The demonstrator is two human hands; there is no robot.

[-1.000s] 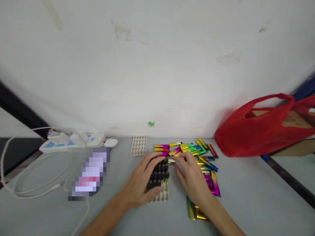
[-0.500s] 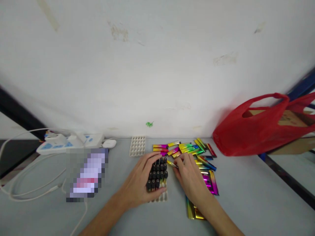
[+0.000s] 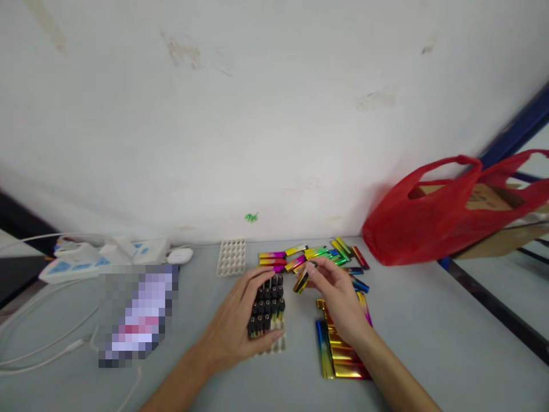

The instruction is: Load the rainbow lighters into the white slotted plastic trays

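My left hand curves around a block of upright black-topped pieces, fingers behind and thumb in front. These stand in rows in a pale tray with round holes, whose near corner shows bare holes. Above the table, right of the block, my right hand pinches a slim gold metallic piece with a dark end, held at a slant. Beneath and beside my right wrist lie shiny gold and red flat pieces in a row, partly covered by the hand. A blue-green one lies at their left.
Loose rainbow metallic pieces lie behind my hands. A second pale tray sits near the wall. At left are a power strip, cables, a white charger and a blurred-out phone. A red bag with cardboard stands at right.
My right hand has lifted the gold piece and turned it from lying nearly flat to a steep slant. The left hand keeps its hold, and the whole view has shifted slightly.
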